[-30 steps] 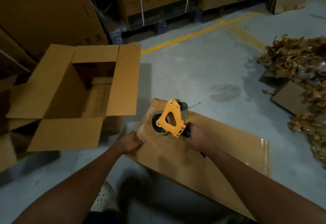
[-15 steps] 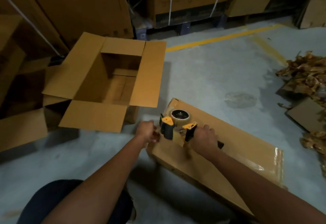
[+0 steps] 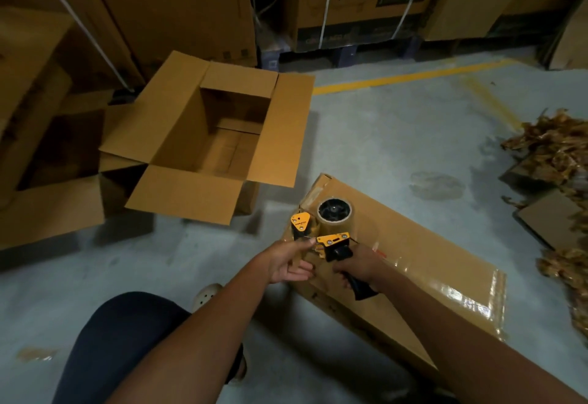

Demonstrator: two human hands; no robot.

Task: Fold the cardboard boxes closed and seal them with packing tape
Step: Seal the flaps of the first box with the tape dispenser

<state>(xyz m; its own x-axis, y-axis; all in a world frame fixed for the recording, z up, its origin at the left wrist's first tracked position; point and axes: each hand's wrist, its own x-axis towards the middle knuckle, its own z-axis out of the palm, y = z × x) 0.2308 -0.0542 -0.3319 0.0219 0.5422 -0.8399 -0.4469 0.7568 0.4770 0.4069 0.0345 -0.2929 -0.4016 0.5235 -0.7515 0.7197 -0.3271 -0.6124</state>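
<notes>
Head view: the closed box (image 3: 429,254) lies flat on the concrete floor (image 3: 381,136), its long axis running from its far-left corner down to its near-right end. A glossy strip of tape follows that axis along its top and folds over the right end.

The tape dispenser (image 3: 332,239) stands on the box's left end. Its roll points away from the person and its black handle points back toward them, roughly along the box's length. The right hand (image 3: 359,265) is wrapped round that handle. The left hand (image 3: 283,263) reaches in from the box's left edge and its upper finger touches the dispenser's yellow front plate. Its other fingers are loosely curled, and whether it pinches tape cannot be told.

Left of the closed box, just beyond its far corner, an open box (image 3: 280,130) stands with all four flaps spread. Beyond the closed box's far long edge the floor is bare up to a yellow line (image 3: 397,77). Well to the closed box's right lie a heap of brown scrap (image 3: 553,149) and a flat cardboard piece (image 3: 550,222). The person's knee (image 3: 121,340) is bent on the near-left side of the closed box.
</notes>
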